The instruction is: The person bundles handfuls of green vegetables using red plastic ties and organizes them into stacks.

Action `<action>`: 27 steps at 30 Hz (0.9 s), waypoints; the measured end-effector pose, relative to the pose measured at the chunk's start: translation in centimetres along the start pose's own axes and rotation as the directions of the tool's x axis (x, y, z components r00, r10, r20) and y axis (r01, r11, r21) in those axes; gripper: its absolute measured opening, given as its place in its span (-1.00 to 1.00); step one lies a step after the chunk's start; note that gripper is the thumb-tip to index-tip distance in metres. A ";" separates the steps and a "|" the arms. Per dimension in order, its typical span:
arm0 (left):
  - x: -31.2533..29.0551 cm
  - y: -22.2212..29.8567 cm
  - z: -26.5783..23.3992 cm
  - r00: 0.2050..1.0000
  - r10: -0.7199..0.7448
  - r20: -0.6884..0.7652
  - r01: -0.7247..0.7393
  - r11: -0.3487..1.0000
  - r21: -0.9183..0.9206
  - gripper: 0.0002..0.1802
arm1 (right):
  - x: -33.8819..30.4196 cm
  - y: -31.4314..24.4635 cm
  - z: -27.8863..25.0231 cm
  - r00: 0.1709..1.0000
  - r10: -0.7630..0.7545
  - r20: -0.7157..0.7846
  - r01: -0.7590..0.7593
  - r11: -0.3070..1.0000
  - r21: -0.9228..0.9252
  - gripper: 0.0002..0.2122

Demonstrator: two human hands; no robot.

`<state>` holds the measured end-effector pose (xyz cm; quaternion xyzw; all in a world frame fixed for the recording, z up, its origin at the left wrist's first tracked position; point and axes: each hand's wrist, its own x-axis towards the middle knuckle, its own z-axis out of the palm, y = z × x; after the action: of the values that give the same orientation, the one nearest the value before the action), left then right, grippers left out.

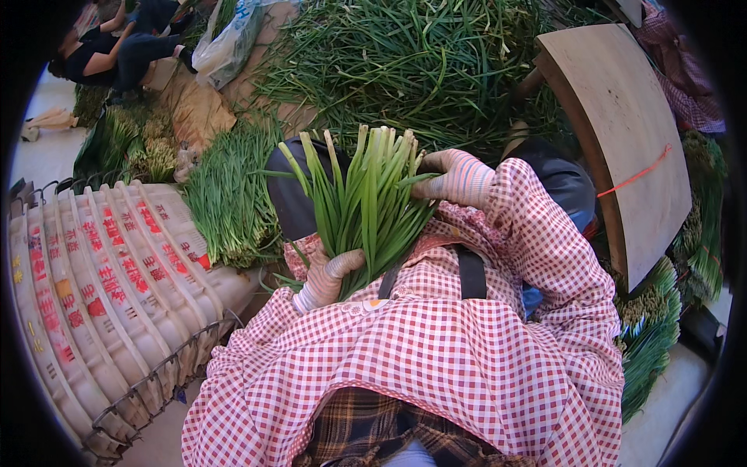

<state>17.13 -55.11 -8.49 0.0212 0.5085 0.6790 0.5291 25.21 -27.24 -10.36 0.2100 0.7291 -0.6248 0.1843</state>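
Observation:
A loose bunch of green chives [369, 198] stands upright in front of my chest, its pale cut ends pointing up and away from me. My left hand [331, 276], in a striped knit glove, is closed round the lower, leafy part. At the upper right side of the bunch, my right hand [455, 179], gloved alike, has its bent fingers closed against the stalks near their pale ends. Its fingertips are partly hidden behind the stalks. Both arms wear red-and-white checked sleeves.
A big heap of loose chives [412, 62] lies ahead. Tied bundles [233, 191] sit at left, beside a pale ribbed basket [117, 288]. At right stands a curved wooden board [618, 132] with a red string, near more bundles [654, 335]. Another person [117, 54] sits far left.

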 end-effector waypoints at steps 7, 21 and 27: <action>0.5 0.1 -0.4 0.986 -0.156 -0.053 0.149 0.983 -0.112 -0.43 | -0.3 0.0 1.7 0.979 -0.055 -0.197 0.060 0.998 0.021 -0.72; 0.5 0.1 -1.8 0.974 -0.216 -0.073 0.200 0.961 -0.189 -0.48 | 5.3 -0.6 -14.5 0.651 -0.346 -0.676 0.245 0.938 -0.244 -0.76; 0.6 0.1 -1.0 0.976 -0.211 -0.052 0.195 0.955 -0.223 -0.45 | 3.0 -4.5 -3.1 0.986 -0.156 -0.050 0.136 0.950 -0.281 -0.74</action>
<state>16.19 -55.30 -9.20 -0.1147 0.4506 0.6727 0.5756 20.27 -24.53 -7.73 0.1499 0.8289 -0.5207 0.1389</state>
